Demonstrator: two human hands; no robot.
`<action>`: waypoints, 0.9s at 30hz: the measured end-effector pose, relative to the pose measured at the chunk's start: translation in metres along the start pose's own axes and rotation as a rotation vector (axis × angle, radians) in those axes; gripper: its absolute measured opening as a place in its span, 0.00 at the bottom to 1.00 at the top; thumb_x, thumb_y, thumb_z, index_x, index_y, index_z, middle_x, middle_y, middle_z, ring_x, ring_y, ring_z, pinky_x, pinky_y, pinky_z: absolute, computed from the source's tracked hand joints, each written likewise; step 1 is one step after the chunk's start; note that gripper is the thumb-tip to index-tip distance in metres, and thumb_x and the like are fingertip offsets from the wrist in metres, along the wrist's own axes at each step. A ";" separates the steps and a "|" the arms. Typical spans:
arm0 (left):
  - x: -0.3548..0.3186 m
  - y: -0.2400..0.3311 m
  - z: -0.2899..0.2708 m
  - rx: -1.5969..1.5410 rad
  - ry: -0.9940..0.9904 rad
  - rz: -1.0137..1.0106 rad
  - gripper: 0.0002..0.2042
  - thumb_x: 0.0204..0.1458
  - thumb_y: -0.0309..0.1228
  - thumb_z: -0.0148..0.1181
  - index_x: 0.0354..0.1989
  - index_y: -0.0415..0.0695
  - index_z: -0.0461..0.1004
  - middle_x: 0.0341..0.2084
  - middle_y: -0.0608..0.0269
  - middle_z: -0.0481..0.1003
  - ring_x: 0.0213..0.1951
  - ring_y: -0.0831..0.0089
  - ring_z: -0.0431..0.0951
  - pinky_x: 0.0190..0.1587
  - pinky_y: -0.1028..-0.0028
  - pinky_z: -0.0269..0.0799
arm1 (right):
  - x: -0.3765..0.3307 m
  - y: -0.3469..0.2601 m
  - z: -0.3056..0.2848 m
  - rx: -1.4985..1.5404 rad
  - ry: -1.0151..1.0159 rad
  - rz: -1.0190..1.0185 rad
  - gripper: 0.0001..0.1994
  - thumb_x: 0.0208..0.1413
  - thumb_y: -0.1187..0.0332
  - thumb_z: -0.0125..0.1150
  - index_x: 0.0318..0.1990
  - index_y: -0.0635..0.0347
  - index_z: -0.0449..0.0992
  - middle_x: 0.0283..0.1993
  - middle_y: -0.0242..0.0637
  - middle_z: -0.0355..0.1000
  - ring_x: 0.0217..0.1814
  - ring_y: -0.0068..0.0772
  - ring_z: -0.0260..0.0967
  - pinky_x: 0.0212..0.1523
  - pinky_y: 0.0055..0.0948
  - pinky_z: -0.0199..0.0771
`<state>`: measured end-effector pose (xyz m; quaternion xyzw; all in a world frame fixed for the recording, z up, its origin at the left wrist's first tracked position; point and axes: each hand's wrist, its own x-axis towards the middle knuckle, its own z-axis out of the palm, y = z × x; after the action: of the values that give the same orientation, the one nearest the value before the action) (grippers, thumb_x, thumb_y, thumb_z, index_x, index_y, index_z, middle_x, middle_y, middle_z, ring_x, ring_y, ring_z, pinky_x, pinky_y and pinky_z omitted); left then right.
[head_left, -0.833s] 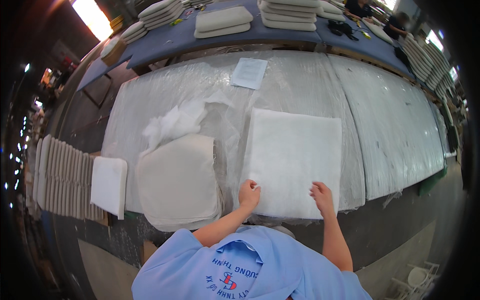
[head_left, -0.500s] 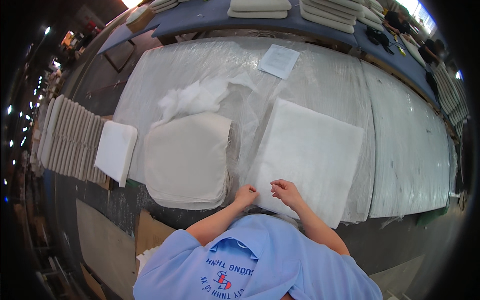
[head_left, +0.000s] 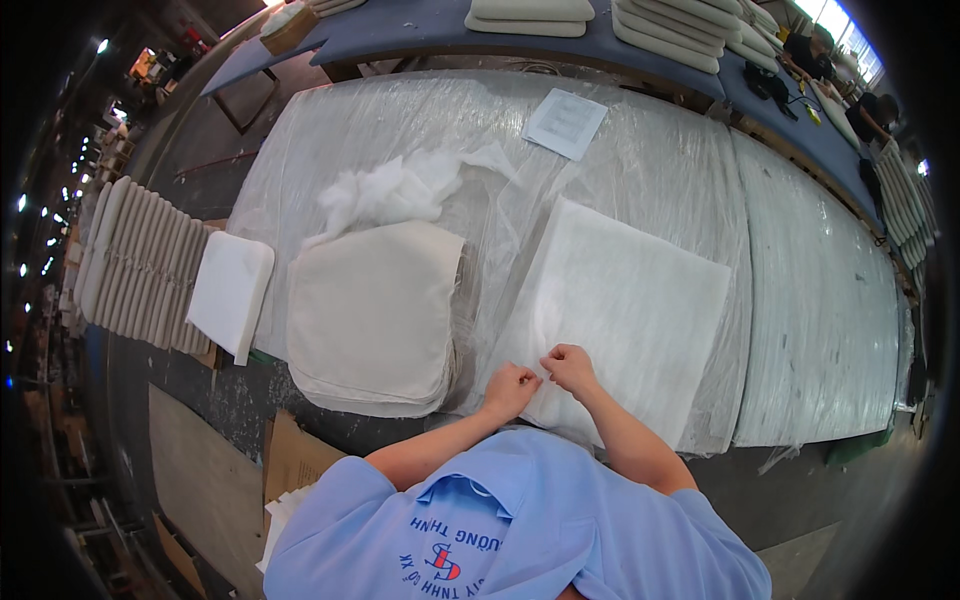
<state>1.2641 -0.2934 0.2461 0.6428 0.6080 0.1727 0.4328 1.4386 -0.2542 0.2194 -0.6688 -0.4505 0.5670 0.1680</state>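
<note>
On plastic-covered table point(head_left: 800, 330), two hands point(head_left: 540, 378) pinching one white foam pad point(head_left: 630, 300), one stack of beige covers point(head_left: 375, 315) beside.

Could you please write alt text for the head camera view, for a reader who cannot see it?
A person's left hand and right hand pinch the near edge of a white foam pad on a plastic-covered table. A stack of beige fabric covers lies to its left, with loose white fibre fill and a paper sheet beyond.

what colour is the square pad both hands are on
White: the square foam pad under the left hand and right hand, lying on clear plastic sheeting; seen in the head view.
</note>
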 end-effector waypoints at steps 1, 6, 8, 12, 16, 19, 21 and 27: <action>-0.001 -0.005 0.001 0.005 0.084 0.039 0.13 0.55 0.41 0.66 0.42 0.47 0.84 0.33 0.53 0.75 0.36 0.55 0.78 0.43 0.62 0.73 | -0.003 -0.001 0.000 0.073 -0.002 0.018 0.11 0.58 0.63 0.69 0.33 0.62 0.78 0.27 0.33 0.74 0.27 0.24 0.73 0.24 0.26 0.71; 0.011 -0.029 0.006 0.073 0.013 -0.059 0.13 0.56 0.39 0.62 0.45 0.51 0.85 0.38 0.52 0.80 0.46 0.53 0.80 0.52 0.61 0.75 | -0.020 0.003 -0.007 0.501 0.054 0.124 0.08 0.61 0.65 0.65 0.35 0.61 0.77 0.30 0.32 0.73 0.30 0.25 0.72 0.29 0.28 0.74; 0.015 -0.037 0.002 0.085 -0.098 -0.174 0.13 0.56 0.38 0.60 0.46 0.52 0.85 0.42 0.54 0.82 0.48 0.55 0.81 0.52 0.61 0.75 | -0.022 0.021 -0.018 0.628 0.262 0.048 0.08 0.62 0.65 0.63 0.37 0.60 0.76 0.32 0.32 0.72 0.32 0.26 0.72 0.31 0.29 0.75; 0.019 -0.043 -0.003 0.024 -0.171 -0.250 0.13 0.55 0.34 0.59 0.46 0.53 0.85 0.48 0.57 0.82 0.50 0.56 0.81 0.53 0.62 0.75 | -0.039 0.091 -0.108 1.004 0.708 -0.115 0.07 0.64 0.66 0.59 0.44 0.57 0.72 0.34 0.32 0.71 0.37 0.30 0.72 0.37 0.33 0.78; 0.023 -0.042 0.000 -0.004 -0.204 -0.216 0.15 0.54 0.33 0.58 0.48 0.52 0.84 0.49 0.54 0.81 0.52 0.56 0.80 0.55 0.62 0.74 | -0.129 0.125 -0.232 1.090 1.086 -0.363 0.11 0.68 0.60 0.56 0.49 0.57 0.69 0.49 0.37 0.73 0.51 0.35 0.75 0.51 0.44 0.81; 0.019 -0.040 -0.003 -0.028 -0.238 -0.241 0.16 0.54 0.33 0.58 0.50 0.51 0.83 0.49 0.53 0.81 0.53 0.55 0.79 0.56 0.63 0.73 | -0.196 0.098 -0.274 1.091 1.141 -0.358 0.16 0.69 0.60 0.55 0.56 0.61 0.69 0.56 0.42 0.73 0.56 0.39 0.74 0.56 0.43 0.79; 0.012 -0.039 -0.010 -0.067 -0.248 -0.314 0.17 0.54 0.34 0.58 0.51 0.51 0.82 0.49 0.52 0.81 0.53 0.54 0.79 0.57 0.62 0.73 | -0.213 0.063 -0.271 1.121 1.029 -0.455 0.19 0.70 0.60 0.55 0.59 0.64 0.69 0.57 0.44 0.74 0.55 0.40 0.74 0.55 0.40 0.78; -0.018 -0.051 -0.032 0.052 -0.075 -0.117 0.19 0.55 0.36 0.59 0.55 0.48 0.80 0.50 0.48 0.80 0.54 0.50 0.79 0.58 0.59 0.72 | -0.222 -0.002 -0.259 0.885 0.953 -0.421 0.24 0.64 0.63 0.65 0.62 0.69 0.71 0.58 0.41 0.75 0.57 0.36 0.74 0.57 0.36 0.76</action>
<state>1.2041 -0.3049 0.2306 0.6232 0.6323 0.1069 0.4476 1.6843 -0.3556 0.4336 -0.6121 -0.1737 0.2967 0.7122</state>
